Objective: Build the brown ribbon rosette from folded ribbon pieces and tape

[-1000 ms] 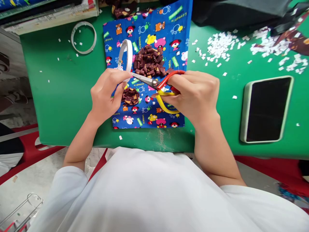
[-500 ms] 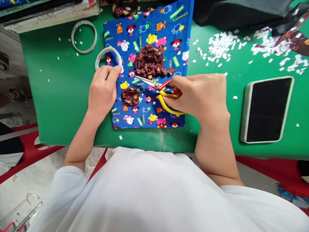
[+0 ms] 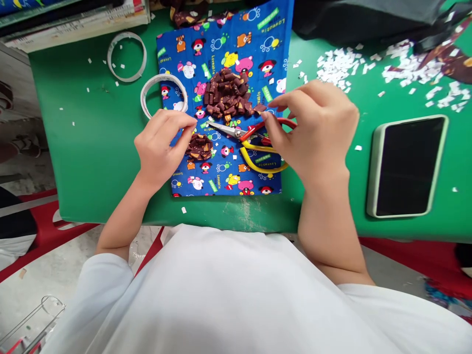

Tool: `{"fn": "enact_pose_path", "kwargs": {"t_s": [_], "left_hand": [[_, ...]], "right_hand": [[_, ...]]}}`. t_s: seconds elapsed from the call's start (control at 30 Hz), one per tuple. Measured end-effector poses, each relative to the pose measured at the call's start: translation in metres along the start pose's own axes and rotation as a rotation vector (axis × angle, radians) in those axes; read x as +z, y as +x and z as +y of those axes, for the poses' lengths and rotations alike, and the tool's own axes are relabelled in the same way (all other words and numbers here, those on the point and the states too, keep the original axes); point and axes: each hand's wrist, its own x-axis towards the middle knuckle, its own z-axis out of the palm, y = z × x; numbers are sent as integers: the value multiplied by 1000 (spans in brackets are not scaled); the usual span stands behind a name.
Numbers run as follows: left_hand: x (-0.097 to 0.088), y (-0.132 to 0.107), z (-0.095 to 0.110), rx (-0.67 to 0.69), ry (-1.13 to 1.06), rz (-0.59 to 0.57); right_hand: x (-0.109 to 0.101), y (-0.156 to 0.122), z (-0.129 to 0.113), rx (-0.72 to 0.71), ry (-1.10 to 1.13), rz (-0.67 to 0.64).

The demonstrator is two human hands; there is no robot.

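Note:
My left hand is bent into a pinch, thumb and index tips together, with nothing visible between them. Just above its fingers lies a white tape roll. Beside the thumb sits a small round cluster of brown pieces with orange patches. My right hand hovers over the scissors' handles, with thumb and index slightly apart at the right edge of a pile of small brown folded pieces. Scissors with red and yellow handles lie on a blue cartoon-print cloth, blades toward the left.
Another tape ring lies on the green table. White paper bits are scattered at the right, above a phone. Black material lies at the back, and books are stacked at the far left.
My right hand has let go of the scissors and moved up toward the pile. My left hand has released the tape roll and shifted slightly down and right.

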Motion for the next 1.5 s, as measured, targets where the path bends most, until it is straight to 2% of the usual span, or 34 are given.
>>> {"fn": "enact_pose_path", "kwargs": {"t_s": [0.4, 0.67, 0.8, 0.87, 1.0, 1.1, 1.23, 1.37, 1.5], "left_hand": [[9, -4, 16, 15, 4, 56], [9, -3, 19, -25, -29, 57], [9, -4, 20, -59, -126, 53], [9, -4, 20, -86, -193, 33], [8, -4, 23, -119, -315, -18], [9, -4, 27, -128, -367, -27], [10, -6, 32, -201, -411, -74], [11, -8, 32, -251, -424, -96], [12, -9, 32, -266, -427, -103]], "right_hand": [[35, 3, 9, 23, 142, 140], [33, 3, 1, 81, 143, 106], [27, 3, -2, 96, 187, 168], [26, 1, -4, 53, 290, 250], [27, -6, -15, -117, 649, 383], [31, -14, -28, -176, 876, 340], [35, -22, -40, -157, 1077, 242], [37, -25, -44, -138, 1155, 194], [38, -26, -47, -148, 1168, 223]]}}
